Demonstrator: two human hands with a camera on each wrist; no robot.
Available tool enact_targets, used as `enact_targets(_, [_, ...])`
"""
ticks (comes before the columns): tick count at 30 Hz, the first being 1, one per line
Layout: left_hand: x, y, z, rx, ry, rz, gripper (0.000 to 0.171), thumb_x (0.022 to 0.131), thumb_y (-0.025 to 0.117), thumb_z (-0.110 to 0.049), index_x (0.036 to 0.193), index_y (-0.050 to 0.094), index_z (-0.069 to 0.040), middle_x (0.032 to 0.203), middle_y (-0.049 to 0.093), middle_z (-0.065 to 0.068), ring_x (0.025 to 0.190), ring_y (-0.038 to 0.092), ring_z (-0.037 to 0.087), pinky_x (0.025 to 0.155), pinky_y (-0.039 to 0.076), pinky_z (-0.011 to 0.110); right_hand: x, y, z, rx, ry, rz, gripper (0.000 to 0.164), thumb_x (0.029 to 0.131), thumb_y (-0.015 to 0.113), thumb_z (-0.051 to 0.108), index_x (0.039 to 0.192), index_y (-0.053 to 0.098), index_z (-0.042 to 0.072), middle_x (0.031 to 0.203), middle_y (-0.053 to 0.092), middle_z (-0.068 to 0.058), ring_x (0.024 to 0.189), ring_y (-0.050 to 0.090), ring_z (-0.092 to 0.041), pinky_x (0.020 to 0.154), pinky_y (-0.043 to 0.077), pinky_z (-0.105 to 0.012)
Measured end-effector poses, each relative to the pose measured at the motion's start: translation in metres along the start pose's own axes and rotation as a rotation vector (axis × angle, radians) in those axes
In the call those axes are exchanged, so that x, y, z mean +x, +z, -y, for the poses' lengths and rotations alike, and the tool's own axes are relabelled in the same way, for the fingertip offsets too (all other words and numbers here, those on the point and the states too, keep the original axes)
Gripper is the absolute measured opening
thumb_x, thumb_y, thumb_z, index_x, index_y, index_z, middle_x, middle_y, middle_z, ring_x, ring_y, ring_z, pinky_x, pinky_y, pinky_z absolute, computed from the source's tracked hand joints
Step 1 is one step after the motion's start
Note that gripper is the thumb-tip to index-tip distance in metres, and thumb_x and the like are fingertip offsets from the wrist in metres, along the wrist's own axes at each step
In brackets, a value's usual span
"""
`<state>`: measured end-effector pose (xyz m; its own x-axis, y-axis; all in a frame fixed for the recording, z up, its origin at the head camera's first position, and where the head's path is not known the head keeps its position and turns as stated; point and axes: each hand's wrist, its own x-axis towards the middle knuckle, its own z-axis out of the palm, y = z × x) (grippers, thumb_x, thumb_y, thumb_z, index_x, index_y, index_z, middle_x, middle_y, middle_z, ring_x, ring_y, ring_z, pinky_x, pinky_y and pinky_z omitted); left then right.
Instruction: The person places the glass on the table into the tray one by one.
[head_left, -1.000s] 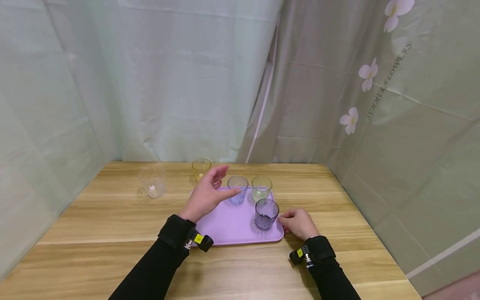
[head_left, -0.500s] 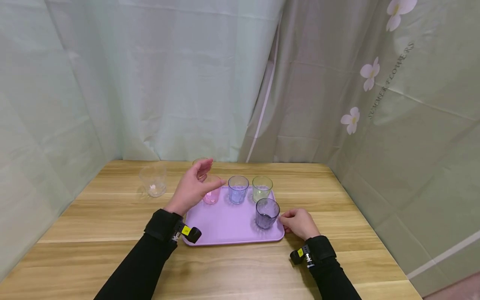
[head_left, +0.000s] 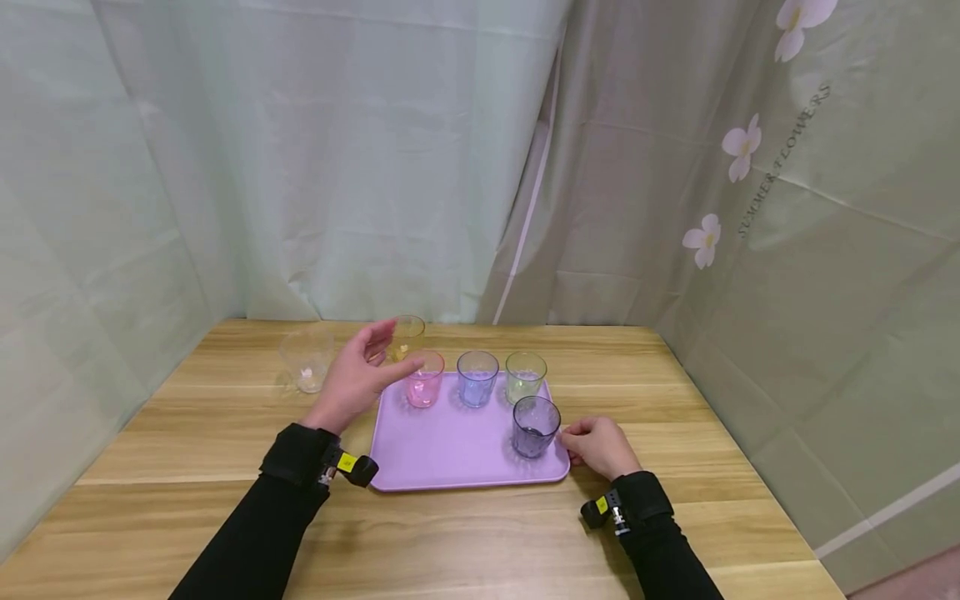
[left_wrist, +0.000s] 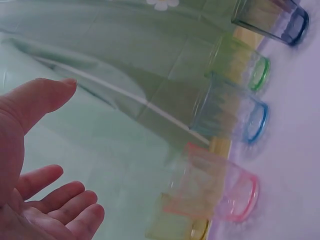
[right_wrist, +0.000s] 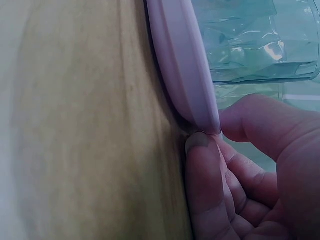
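Observation:
My left hand (head_left: 352, 383) hovers over the left end of the purple tray (head_left: 442, 450), fingers spread and holding nothing. Just right of its thumb, a pink glass (head_left: 424, 390) stands on the tray's back left; the left wrist view shows a gap between that hand and the glass (left_wrist: 220, 190). Beside it in the back row are a blue glass (head_left: 477, 385) and a green glass (head_left: 524, 385). A dark grey-purple glass (head_left: 534, 433) stands at the tray's right end. My right hand (head_left: 600, 446) pinches the tray's right rim (right_wrist: 192, 75) between thumb and finger.
A yellow glass (head_left: 409, 332) stands on the wooden table (head_left: 465, 542) behind the pink one, partly covered by my left fingers. Farther left is a clear glass (head_left: 307, 367). Curtains (head_left: 375, 167) hang behind the table and along its sides.
My left hand has moved left, away from the blue glass and past the pink one, uncovering the pink glass and the tray's left end. My right hand stays at the tray's rim.

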<state>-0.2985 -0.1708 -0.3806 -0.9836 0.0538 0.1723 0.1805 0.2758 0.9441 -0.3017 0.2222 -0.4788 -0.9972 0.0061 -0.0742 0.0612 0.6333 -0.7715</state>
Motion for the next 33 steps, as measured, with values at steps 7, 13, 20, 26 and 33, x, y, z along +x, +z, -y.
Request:
enact_targets(7, [-0.005,-0.015,0.009,0.048,-0.022,-0.025,0.099,0.097,0.086,-0.036,0.170,0.030,-0.002,0.177,0.034,0.019,0.165,0.032,0.040,0.135,0.029,0.054,0.000,-0.001,0.000,0.002,0.003,0.003,0.016,0.097,0.079,0.015,0.097,0.080,0.000,0.084,0.075,-0.004,0.072,0.069,-0.014,0.067,0.061,-0.029])
enact_targets(13, [-0.012,-0.031,0.020,0.064,-0.031,-0.052,0.099,0.097,0.086,-0.036,0.171,0.029,-0.001,0.178,0.033,0.020,0.165,0.032,0.041,0.135,0.028,0.055,0.000,-0.001,-0.001,-0.005,-0.004,0.001,0.016,0.097,0.079,0.015,0.097,0.081,-0.001,0.084,0.076,-0.003,0.071,0.070,-0.014,0.066,0.060,-0.028])
enact_targets(20, [-0.019,-0.048,0.030,0.066,-0.062,-0.105,0.102,0.098,0.084,-0.038,0.171,0.024,0.003,0.177,0.031,0.025,0.165,0.032,0.043,0.134,0.028,0.057,0.000,0.000,0.000,0.003,-0.010,0.004,0.016,0.097,0.079,0.015,0.098,0.081,-0.001,0.085,0.076,-0.004,0.071,0.071,-0.014,0.066,0.060,-0.028])
enact_targets(26, [-0.022,-0.063,0.036,0.057,-0.074,-0.163,0.107,0.099,0.084,-0.035,0.173,0.016,0.001,0.177,0.028,0.028,0.165,0.030,0.043,0.134,0.026,0.057,-0.001,0.000,0.001,0.011,-0.011,0.007,0.016,0.097,0.079,0.014,0.098,0.081,-0.002,0.085,0.076,-0.004,0.071,0.070,-0.014,0.067,0.061,-0.029])
enact_targets(33, [-0.021,-0.079,0.042,0.075,-0.070,-0.187,0.106,0.098,0.084,-0.038,0.173,0.019,0.001,0.178,0.027,0.027,0.165,0.029,0.045,0.133,0.026,0.060,-0.002,-0.001,0.002,0.001,-0.005,0.005,0.016,0.097,0.079,0.015,0.097,0.080,-0.001,0.085,0.075,-0.004,0.072,0.069,-0.014,0.067,0.061,-0.028])
